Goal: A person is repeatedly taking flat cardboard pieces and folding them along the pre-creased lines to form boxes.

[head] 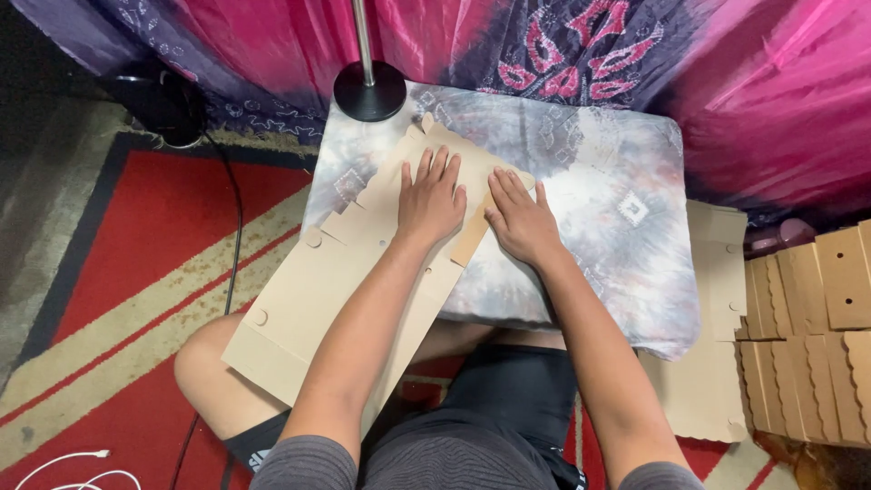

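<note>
while both palms press flat on it, the unfolded cardboard box blank (pixel 308 299) lies slantwise, its long axis running from the person's left knee (pixel 204 363) near the bottom of the view up to the far middle of the low table (pixel 626 272). its upper end, cut into notched flaps, points toward the round black lamp base (pixel 369 91); its lower end hangs off the table edge over the knee. the left hand (pixel 432 201) lies spread, fingers wide and flat on the blank, gripping nothing. the right hand (pixel 522 218) is just beside it, fingers likewise flat and apart, pressing on a narrow folded strip along the blank's right edge. the table wears a grey tie-dye cloth (pixel 599 172). one blank is under the hands; further flat sheets (pixel 717 299) lie off the table's right side, and a stack of folded boxes (pixel 817 336) stands at the far right, too overlapped to count. one red striped rug (pixel 118 263) covers the floor, with one white cable (pixel 73 467) on it.
</note>
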